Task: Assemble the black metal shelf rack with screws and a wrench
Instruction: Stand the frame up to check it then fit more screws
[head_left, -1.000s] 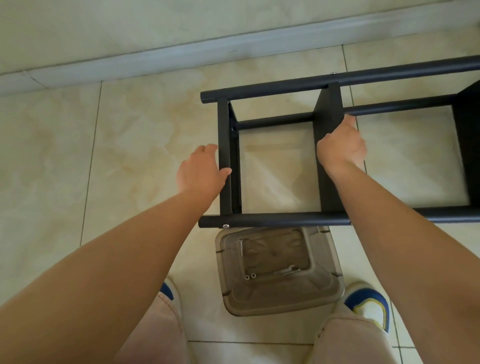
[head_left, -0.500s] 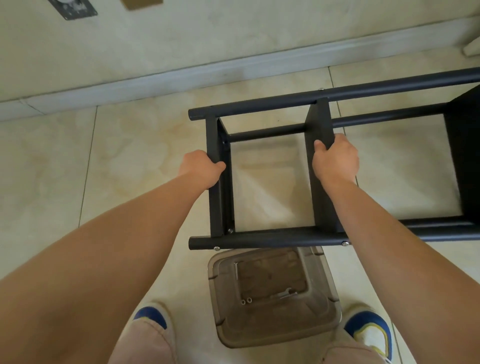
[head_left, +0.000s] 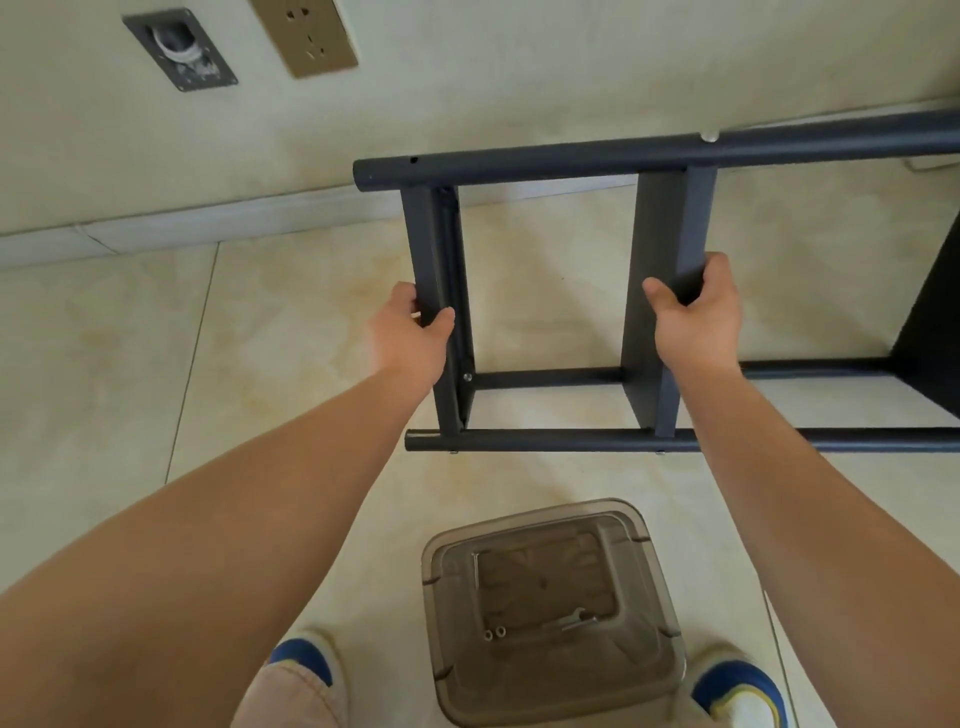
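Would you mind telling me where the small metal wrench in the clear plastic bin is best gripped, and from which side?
Pinch the small metal wrench by its thin shank, coming straight down through the open top of the clear plastic bin. It lies flat on the bottom, and the walls block any sideways approach.

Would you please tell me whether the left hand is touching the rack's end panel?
Touching: the head view shows the left hand gripping the end panel, thumb and fingers wrapped round its edge.

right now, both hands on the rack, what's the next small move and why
Probably tip the rack on up to standing: the left hand and right hand each grip a panel, and the spare screws sit untouched in the tub.
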